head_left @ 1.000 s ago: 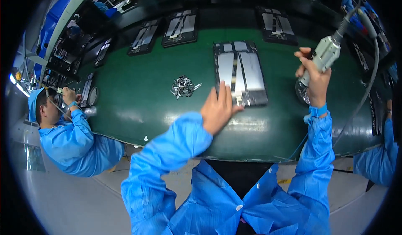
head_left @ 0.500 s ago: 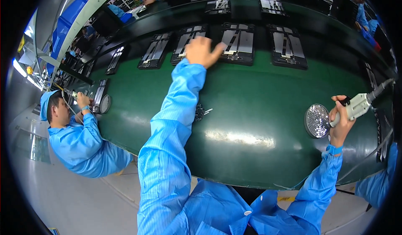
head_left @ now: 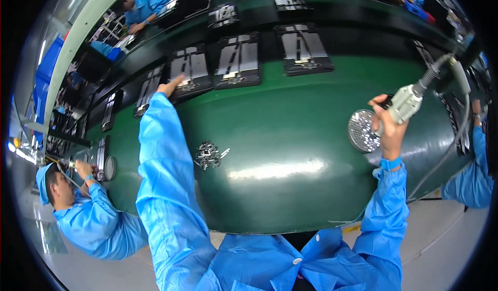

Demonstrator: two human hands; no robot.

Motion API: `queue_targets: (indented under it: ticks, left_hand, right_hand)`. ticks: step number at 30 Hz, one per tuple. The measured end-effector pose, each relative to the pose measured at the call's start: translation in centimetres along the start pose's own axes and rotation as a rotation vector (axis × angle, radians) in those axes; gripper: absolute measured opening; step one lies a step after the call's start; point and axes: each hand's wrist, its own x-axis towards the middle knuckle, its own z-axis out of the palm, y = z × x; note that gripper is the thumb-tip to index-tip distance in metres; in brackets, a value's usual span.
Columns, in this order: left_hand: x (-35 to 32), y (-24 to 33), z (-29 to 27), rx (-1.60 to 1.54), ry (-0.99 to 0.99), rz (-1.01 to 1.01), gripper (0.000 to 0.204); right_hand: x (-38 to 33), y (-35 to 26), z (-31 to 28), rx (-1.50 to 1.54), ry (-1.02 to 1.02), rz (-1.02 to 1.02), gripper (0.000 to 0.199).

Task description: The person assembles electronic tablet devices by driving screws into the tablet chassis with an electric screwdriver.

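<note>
Your left hand (head_left: 170, 87) reaches far across the green conveyor belt (head_left: 290, 135), fingers stretched out flat, their tips touching the near edge of one dark rectangular panel with silvery metal plates (head_left: 190, 72); it grips nothing. That panel lies on the belt's far side, third from the left in a curved row of six such flat trays that you can count along that edge, with at least two more in a second row behind. Your right hand (head_left: 386, 130) is clenched around one grey, boxy electric screwdriver (head_left: 407, 103), whose ribbed neck leads up into a pale hose. Just beside that hand, on the belt, sits one round, shiny perforated metal dish (head_left: 361, 130). One loose heap of small glinting metal screws (head_left: 208, 154) lies on the belt beside your left sleeve. Compared with half a second ago, your left arm now points further left, to a different tray, and the screwdriver hand is raised and nearer the dish. Two co-workers in the same smooth blue coats are close by: one in a blue cap (head_left: 85, 208) at lower left, a sleeve of another (head_left: 469, 177) at right.
</note>
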Motion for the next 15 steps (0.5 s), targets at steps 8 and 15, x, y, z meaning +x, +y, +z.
queue_targets:
  ticks: [8, 15]
  left_hand:
    - [-7.4, 0.9, -4.4, -0.307, 0.682, 0.622, 0.057]
    - [-35.6, 1.0, 3.1, -1.155, -0.147, 0.336, 0.040]
  right_hand:
    - [0.4, -1.3, 2.4, -0.097, -0.063, -0.022, 0.022]
    - [2.3, -0.1, -2.4, 0.115, 0.076, -0.141, 0.015]
